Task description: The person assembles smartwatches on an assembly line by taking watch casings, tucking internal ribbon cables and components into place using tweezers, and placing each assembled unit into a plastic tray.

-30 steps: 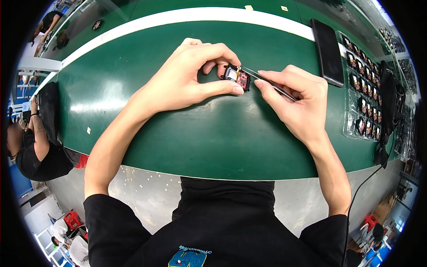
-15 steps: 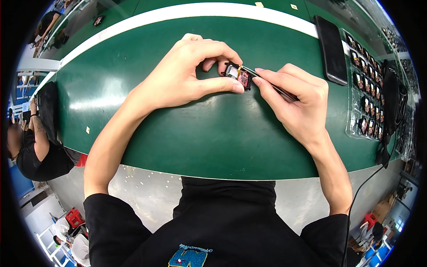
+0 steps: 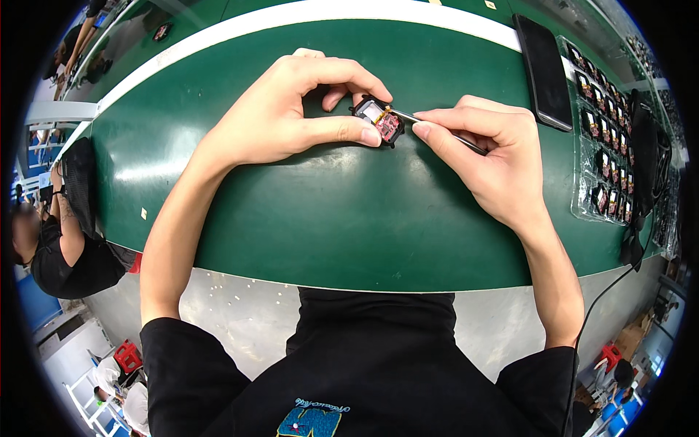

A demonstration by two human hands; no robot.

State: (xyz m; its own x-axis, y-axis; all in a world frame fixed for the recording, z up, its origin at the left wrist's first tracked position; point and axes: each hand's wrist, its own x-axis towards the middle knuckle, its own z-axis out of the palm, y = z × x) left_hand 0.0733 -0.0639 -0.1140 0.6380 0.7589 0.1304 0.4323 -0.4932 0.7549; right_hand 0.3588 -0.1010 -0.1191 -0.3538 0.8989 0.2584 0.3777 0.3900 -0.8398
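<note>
the left hand (image 3: 273, 113) is clamped on a small black plastic case with a red circuit board and a pale rectangular part inside (image 3: 379, 122), pinching it between thumb and index finger above the glossy green tabletop (image 3: 328, 218). the right hand (image 3: 495, 142) is closed around slim dark metal tweezers (image 3: 405, 116), level with that pinch and just to its right. half a second to a second ago the case sat slightly further right and the tweezer prongs showed apart beside it; now case and left hand have shifted left, and the tips reach the small golden strip (image 3: 387, 109) at the case's upper right edge. that looks like a change from approaching to working on the strip, though whether the tips grip or merely press it, i cannot tell.
</note>
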